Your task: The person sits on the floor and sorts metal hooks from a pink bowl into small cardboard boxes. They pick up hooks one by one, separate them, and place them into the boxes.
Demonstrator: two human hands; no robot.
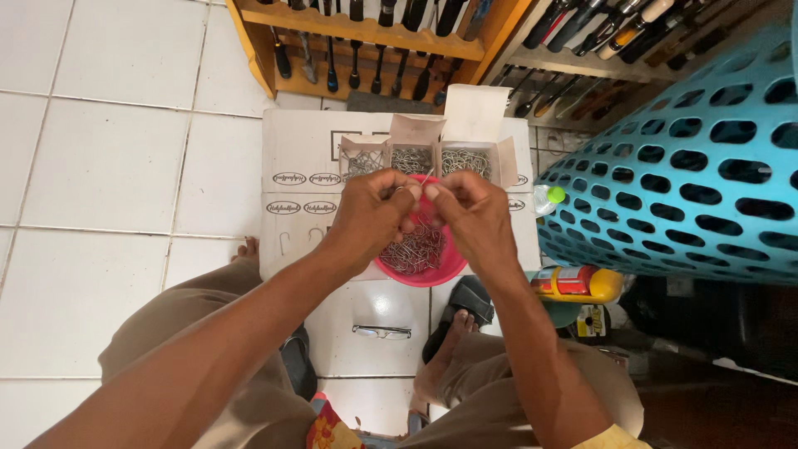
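While white floor tiles point(108, 166) lie open on the left, a blue basket point(706, 175) and a tool rack point(366, 41) crowd the right and far sides. Both hands meet above the pink bowl point(436, 270) on the flat cardboard point(299, 150). Left hand point(370, 218) and right hand point(470, 214) pinch one small metal hook point(401, 190) between fingertips; it's thin, bent, silvery wire, mostly hidden.
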